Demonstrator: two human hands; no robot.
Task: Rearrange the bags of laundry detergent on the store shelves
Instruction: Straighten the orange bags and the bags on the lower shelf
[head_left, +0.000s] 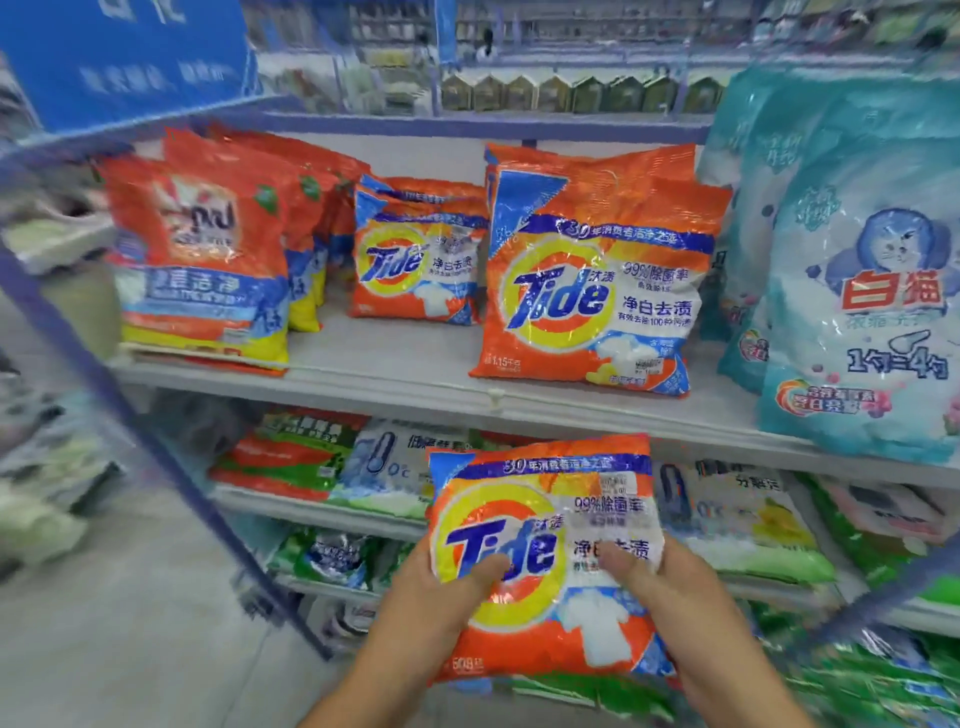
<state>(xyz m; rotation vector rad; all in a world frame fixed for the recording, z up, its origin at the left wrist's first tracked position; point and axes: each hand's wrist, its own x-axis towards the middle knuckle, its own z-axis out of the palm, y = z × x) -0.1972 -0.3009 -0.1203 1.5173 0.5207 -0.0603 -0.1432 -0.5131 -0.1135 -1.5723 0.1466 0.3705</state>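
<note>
2 hands hold small Tide bag (545, 551) upright in front of lower shelves, below upper shelf (415, 371) edge. Left hand (441, 597) grips bag's left side, thumb across front. Right hand (660, 597) grips right side, thumb on front. On upper shelf: large Tide bag (592, 280) upright, smaller Tide bags (415, 260) further back, orange bags (202, 249) at left, teal bags (857, 270) at right.

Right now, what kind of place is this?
Most likely a supermarket or grocery aisle. Tiered metal shelves carry rows of Tide bags and other detergent brands, more stocked shelving runs behind, and both hands, left hand and right hand, hold a small Tide bag.
</note>
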